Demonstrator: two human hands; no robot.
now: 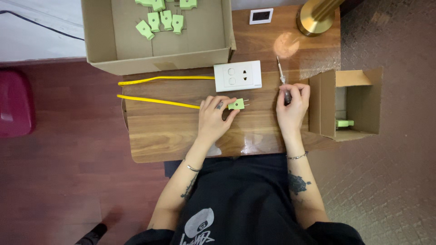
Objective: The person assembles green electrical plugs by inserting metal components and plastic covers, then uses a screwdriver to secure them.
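From the head camera, the left hand (213,119) lies near the middle of the wooden table (172,140), its thumb and forefinger pinching a small green plug (237,104) whose two pins point toward the table's right edge. A yellow cable (156,100) runs from under that hand toward the left edge, and a second length of it lies just behind. The right hand (292,106), close to the right edge, has its fingers curled shut round the handle of a screwdriver (282,77), tip pointing at the back edge. As I judge it, the plug is being steadied for work with the screwdriver; the next move would call for bringing the tip down to the plug while the left hand keeps it from turning.

A white socket plate (237,75) lies just behind the plug. At the back left stands an open cardboard box (97,41) with more green plugs (160,20); a smaller box (322,104) sits at the right edge. A brass lamp base (313,20) occupies the back right corner. The floor is reddish wood on the left and patterned carpet on the right.
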